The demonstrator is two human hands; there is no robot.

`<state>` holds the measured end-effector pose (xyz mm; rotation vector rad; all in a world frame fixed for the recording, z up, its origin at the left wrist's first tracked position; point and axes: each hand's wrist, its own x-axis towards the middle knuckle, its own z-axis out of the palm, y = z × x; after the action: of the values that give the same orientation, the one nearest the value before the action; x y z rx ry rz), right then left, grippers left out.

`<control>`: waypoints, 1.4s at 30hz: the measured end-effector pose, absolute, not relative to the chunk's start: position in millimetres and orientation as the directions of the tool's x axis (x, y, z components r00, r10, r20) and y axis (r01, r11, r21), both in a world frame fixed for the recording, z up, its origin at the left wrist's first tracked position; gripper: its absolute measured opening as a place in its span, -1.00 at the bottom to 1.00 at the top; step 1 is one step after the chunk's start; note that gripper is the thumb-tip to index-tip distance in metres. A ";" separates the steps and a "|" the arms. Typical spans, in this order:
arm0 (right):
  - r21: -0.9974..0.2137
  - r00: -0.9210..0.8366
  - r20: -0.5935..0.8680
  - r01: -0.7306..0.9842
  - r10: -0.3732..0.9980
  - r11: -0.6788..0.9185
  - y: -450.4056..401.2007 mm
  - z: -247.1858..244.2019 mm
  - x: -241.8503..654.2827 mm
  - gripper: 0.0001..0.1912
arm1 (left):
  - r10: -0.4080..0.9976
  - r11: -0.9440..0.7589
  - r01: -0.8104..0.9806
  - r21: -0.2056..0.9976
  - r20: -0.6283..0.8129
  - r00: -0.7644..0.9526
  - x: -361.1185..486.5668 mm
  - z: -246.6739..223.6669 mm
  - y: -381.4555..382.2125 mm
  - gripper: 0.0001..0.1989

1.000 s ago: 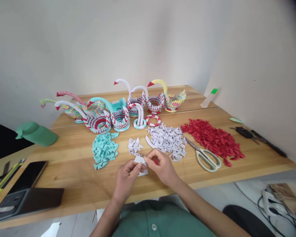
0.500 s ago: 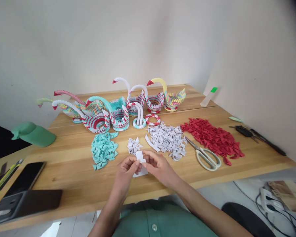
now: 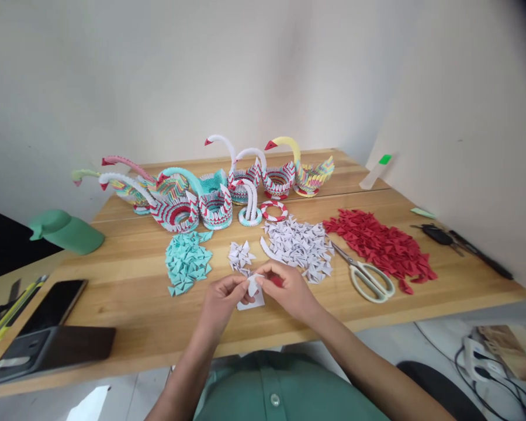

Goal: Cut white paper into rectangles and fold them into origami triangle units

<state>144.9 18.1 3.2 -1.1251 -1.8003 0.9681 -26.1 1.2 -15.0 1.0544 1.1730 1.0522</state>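
A small piece of white paper is pinched between my two hands above the front part of the table. My left hand grips its left side with thumb and fingers closed. On the right side, my right hand holds it between thumb and fingertips. Beneath them lies a white paper sheet, partly hidden by my fingers. Just beyond my hands sits a small cluster of folded white paper pieces. A larger heap of white folded pieces spreads behind my right hand.
Turquoise folded pieces lie left, red ones right. Scissors rest between the white and red heaps. Several paper swans stand behind, with a red-white ring. A phone, a dark box and a green container are left.
The white paper, earlier a flat upright strip, now looks shorter and bent between my fingers. My right fingertips have shifted up along it. The whole view has moved slightly.
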 end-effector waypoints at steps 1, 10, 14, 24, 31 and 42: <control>-0.867 -0.308 0.257 0.344 0.916 0.359 18.3 3.4 145.9 -0.92 | 0.980 0.187 -0.071 0.980 -0.180 0.089 -26.6 -14.9 1.1 -0.72; -0.425 -0.482 0.672 0.370 0.562 0.826 28.2 -2.6 159.5 -0.79 | 0.981 0.189 -0.111 0.976 -0.182 0.071 -25.2 -11.0 2.6 -0.73; -0.224 -0.557 0.700 0.424 0.448 0.877 31.6 -8.3 164.8 -0.84 | 0.970 0.238 -0.183 0.954 -0.224 0.097 -24.2 -11.2 2.1 -0.69; -0.175 -0.607 0.668 0.435 0.431 0.883 34.3 -9.4 167.4 -0.81 | 0.976 0.208 -0.140 0.968 -0.198 0.086 -23.4 -16.2 8.2 -0.68; -0.854 -0.437 0.224 0.343 0.871 0.392 31.8 7.0 168.4 -0.73 | 0.989 0.146 -0.122 0.982 -0.144 0.023 -21.1 -17.7 8.5 -0.74; -0.927 -0.379 -0.019 0.353 0.925 0.126 31.2 6.9 154.4 -0.81 | 0.989 0.145 -0.092 0.985 -0.142 0.032 -18.2 -18.5 6.1 -0.78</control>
<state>154.4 31.2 6.9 -1.2347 -1.8151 1.2416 -18.2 6.1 -18.5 1.0469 1.1862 1.1276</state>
